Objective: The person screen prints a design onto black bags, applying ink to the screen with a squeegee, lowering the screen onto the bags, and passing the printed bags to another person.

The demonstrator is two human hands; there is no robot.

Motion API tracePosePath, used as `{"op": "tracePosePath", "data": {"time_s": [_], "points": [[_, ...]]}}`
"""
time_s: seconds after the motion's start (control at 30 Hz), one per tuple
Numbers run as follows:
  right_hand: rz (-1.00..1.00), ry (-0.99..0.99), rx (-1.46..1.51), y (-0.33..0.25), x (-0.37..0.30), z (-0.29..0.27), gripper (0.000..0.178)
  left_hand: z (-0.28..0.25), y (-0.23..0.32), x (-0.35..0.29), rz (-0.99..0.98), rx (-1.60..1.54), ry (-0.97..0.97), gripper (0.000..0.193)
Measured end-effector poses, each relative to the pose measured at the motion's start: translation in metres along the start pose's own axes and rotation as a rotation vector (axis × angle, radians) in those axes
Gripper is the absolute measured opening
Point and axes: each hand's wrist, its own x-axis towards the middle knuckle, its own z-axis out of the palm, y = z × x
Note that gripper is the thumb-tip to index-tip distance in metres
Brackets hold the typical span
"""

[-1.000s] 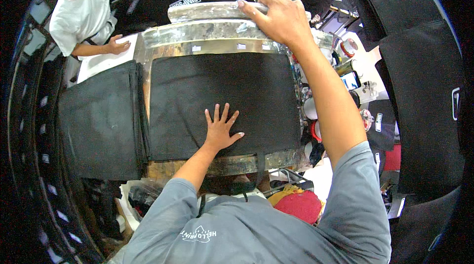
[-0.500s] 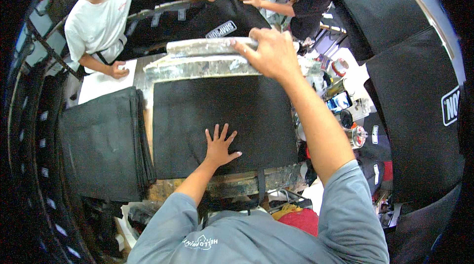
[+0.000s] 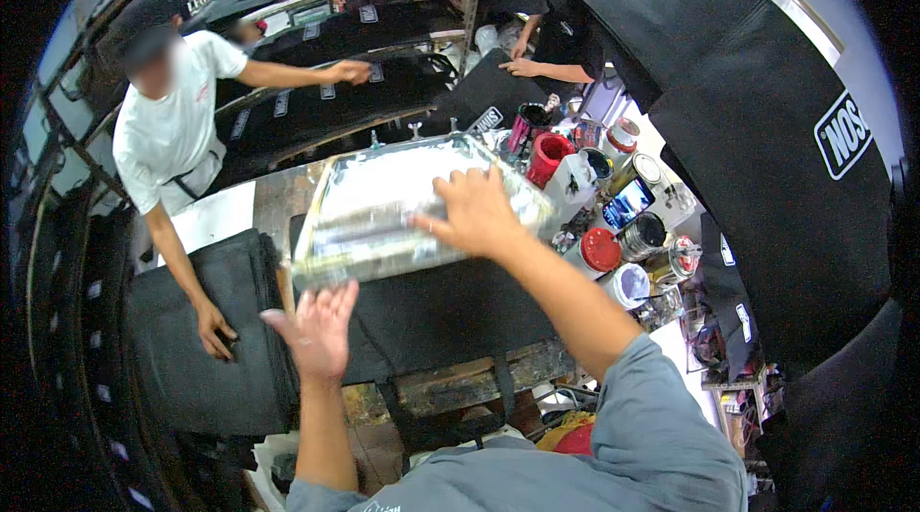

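Note:
A screen printing frame [image 3: 383, 269] with white ink on its mesh is tilted over a flat black fabric piece [image 3: 441, 316]. Inside its near side lies a pale squeegee [image 3: 359, 217], blurred by motion. My right hand [image 3: 476, 213] is closed over the squeegee's right part; whether it also grips the frame, I cannot tell. Just below the frame's near left corner, my left hand [image 3: 321, 325] is raised with fingers apart and nothing in it. The frame hides the far part of the fabric.
At left, a co-worker's hand [image 3: 217, 332] touches a stack of black fabric pieces [image 3: 206, 296]. Ink tubs, including a red-lidded one [image 3: 601, 250], and a phone [image 3: 629, 203] crowd the right side. Large black fabric panels [image 3: 767, 100] hang at right. Another person's hand [image 3: 522, 66] is beyond the table.
The frame has come down toward me with the squeegee and my right hand. My left hand has left the fabric and moved left. The co-worker's near hand has moved onto the stack.

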Motion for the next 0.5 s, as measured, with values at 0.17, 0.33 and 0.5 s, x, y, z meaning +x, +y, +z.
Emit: {"op": "tracePosePath", "data": {"time_s": [0.17,0.33,0.5], "points": [[-0.009,-0.237,0.009,0.017,-0.023,0.08,0.058,-0.073,-0.023,-0.048,-0.305,0.26,0.221,0.146],[-0.036,-0.264,0.128,0.025,-0.037,0.108,0.051,-0.124,-0.042,-0.06,-0.439,0.378,0.186,0.137],[-0.051,-0.442,0.056,-0.005,-0.078,0.101,0.049,-0.126,-0.051,-0.057,-0.478,0.426,0.348,0.133]]}}
